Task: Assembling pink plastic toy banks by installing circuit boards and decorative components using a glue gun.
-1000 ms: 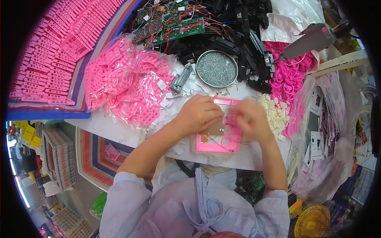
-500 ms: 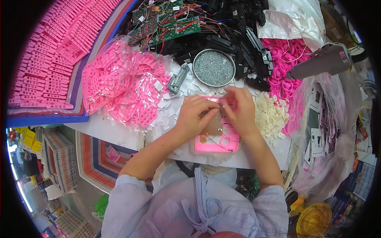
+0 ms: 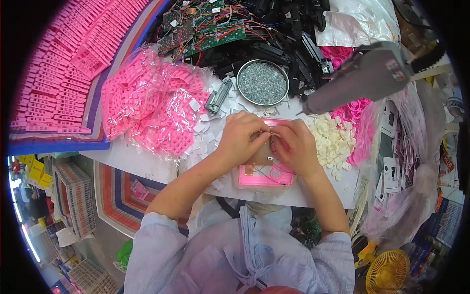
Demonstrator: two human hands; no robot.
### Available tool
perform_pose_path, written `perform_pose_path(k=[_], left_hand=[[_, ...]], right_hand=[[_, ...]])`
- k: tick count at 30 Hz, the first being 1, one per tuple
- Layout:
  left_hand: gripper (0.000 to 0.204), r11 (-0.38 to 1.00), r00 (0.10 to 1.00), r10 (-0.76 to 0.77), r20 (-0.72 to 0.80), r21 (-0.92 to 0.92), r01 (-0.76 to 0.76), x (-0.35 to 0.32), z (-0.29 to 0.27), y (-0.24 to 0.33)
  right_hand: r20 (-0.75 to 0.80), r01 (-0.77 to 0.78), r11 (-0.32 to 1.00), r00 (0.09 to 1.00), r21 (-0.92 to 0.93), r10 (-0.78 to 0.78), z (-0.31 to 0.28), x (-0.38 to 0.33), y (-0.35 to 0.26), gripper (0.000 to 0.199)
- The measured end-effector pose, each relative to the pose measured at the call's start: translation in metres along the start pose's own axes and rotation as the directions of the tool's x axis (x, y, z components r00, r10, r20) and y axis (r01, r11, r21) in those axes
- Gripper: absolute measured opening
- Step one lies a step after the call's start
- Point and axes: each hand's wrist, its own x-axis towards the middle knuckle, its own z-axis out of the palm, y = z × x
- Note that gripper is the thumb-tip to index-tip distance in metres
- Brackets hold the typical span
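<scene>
A shallow pink plastic casing lies on the table in front of me, with a brown board and thin wires inside it. Over its far half, my left hand and my right hand meet, thumbs and fingers pinched together. Whatever thin, small thing sits between the fingertips is too fine to name. Just beyond my right hand hangs a grey electric screwdriver, its tip pointing down to the left. A round metal tin of small screws stands beyond the casing.
Cream plastic discs lie right of my right hand. Bagged pink parts are at the left, beside a grey part and white paper bits. Green circuit boards and black parts are heaped behind. Pink racks fill the far left.
The screwdriver has swung left and nearer, close to my right hand. Both hands have shifted slightly, their fingertips now closer together over the casing.
</scene>
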Motion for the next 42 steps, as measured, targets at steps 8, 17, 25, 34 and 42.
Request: perform_pose_path(k=[8, 17, 25, 34, 42], left_hand=[[0.012, 0.995, 0.986, -0.091, -0.139, 0.018, 0.094, 0.0, 0.007, 0.007], [0.008, 0.992, 0.995, 0.019, -0.098, 0.123, -0.007, 0.001, 0.008, 0.002], [0.007, 0.975, 0.995, 0.099, -0.032, 0.202, -0.091, 0.002, 0.008, 0.001], [0.009, 0.949, 0.98, 0.19, 0.065, 0.242, -0.2, 0.005, 0.003, 0.004], [0.011, 0.866, 0.867, 0.177, 0.466, 0.344, -0.362, 0.028, 0.002, 0.019]], right_hand=[[0.166, 0.03, 0.959, 0.986, -0.283, 0.018, -0.008, 0.01, -0.002, 0.016], [0.454, 0.242, 0.823, 0.891, -0.513, 0.022, -0.016, 0.016, -0.01, 0.013], [0.597, 0.438, 0.781, 0.795, -0.446, -0.105, -0.019, 0.016, -0.013, 0.012], [0.576, 0.373, 0.865, 0.808, -0.335, -0.126, -0.03, 0.001, -0.028, 0.01], [0.226, -0.17, 0.978, 0.955, -0.118, 0.193, -0.014, -0.026, -0.037, 0.011]])
